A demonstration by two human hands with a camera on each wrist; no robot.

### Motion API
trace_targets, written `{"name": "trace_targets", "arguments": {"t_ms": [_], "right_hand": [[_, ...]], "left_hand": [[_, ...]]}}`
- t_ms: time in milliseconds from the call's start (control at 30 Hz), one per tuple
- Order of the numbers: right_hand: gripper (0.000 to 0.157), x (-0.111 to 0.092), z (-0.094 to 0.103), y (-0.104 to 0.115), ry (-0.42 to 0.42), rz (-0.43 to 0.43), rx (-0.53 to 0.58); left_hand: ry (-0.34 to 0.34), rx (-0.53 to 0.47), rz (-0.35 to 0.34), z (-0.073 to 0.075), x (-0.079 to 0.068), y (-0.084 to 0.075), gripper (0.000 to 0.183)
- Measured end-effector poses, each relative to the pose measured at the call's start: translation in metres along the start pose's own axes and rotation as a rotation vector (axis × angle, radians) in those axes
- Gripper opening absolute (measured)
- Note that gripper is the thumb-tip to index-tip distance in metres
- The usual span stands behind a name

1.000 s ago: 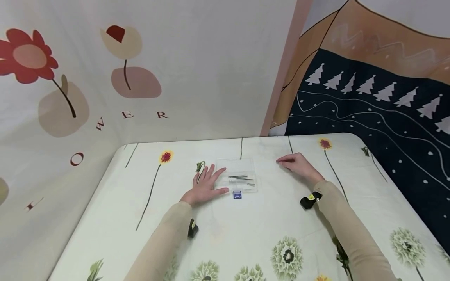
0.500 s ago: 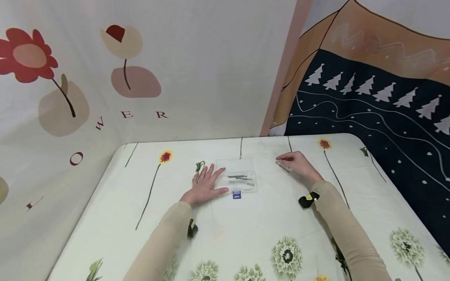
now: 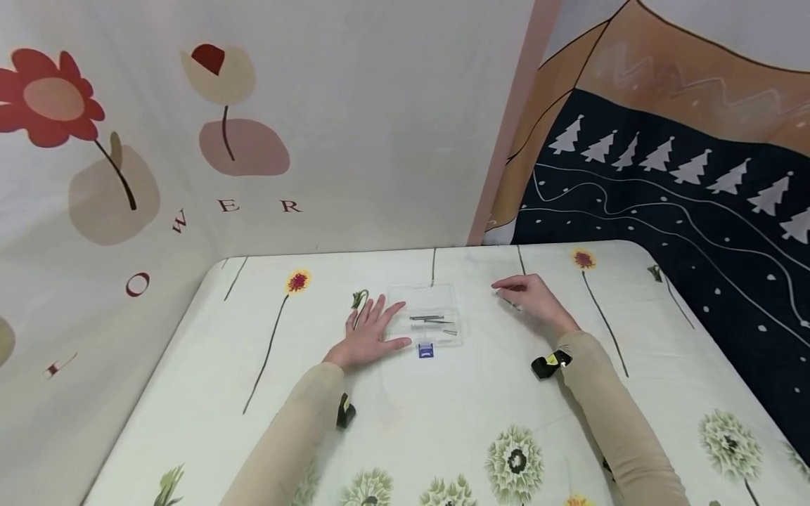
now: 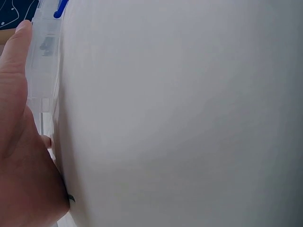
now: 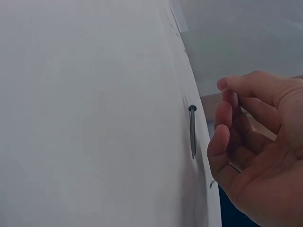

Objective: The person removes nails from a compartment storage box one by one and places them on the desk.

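My left hand (image 3: 367, 337) lies with fingers spread at the left side of a clear plastic box (image 3: 458, 337), its thumb and index finger overlapping the box edge. The box's see-through lid (image 3: 430, 295) is tipped back, and a blue latch (image 3: 426, 351) shows at its front. Several nails (image 3: 427, 318) lie inside. To the right, my right hand (image 3: 534, 301) hovers with loosely bent fingers and holds nothing. A single nail (image 5: 192, 132) lies on the tablecloth beside those fingertips, apart from them in the right wrist view.
A white flowered tablecloth (image 3: 455, 393) covers the table. Behind it hangs a pale printed curtain (image 3: 380, 140), with a dark cloth patterned with trees (image 3: 633, 190) at the right. Black wrist cameras (image 3: 549, 365) are strapped to both wrists.
The nail has come into view on the tablecloth under my right hand, whose fingers have parted from it and shifted slightly left. My left hand stays at the box.
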State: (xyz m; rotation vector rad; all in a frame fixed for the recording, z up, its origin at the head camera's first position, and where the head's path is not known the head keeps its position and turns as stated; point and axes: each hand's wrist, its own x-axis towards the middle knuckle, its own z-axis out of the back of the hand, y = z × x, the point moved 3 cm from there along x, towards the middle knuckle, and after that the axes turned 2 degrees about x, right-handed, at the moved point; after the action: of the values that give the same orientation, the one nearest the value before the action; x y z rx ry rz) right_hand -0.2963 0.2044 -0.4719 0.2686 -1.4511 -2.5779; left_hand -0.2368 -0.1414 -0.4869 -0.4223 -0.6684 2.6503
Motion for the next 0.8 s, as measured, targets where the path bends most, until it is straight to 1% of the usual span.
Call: {"name": "trace_targets", "arguments": {"t_ms": [233, 467, 633, 800], "right_hand": [[0.027, -0.002, -0.007, 0.009, 0.017, 0.021, -0.006], [0.027, 0.000, -0.014, 0.012, 0.029, 0.055, 0.024], [0.025, -0.001, -0.022, 0.019, 0.042, 0.075, 0.047], [0.026, -0.001, -0.032, 0.027, 0.067, 0.100, 0.047]], "left_hand": [[0.003, -0.001, -0.001, 0.001, 0.000, -0.001, 0.083], [0.000, 0.002, -0.006, 0.001, 0.000, -0.001, 0.083], [0.000, -0.004, -0.007, 0.001, 0.000, 0.000, 0.084], [-0.016, 0.010, -0.018, 0.002, -0.001, -0.001, 0.081]]}}
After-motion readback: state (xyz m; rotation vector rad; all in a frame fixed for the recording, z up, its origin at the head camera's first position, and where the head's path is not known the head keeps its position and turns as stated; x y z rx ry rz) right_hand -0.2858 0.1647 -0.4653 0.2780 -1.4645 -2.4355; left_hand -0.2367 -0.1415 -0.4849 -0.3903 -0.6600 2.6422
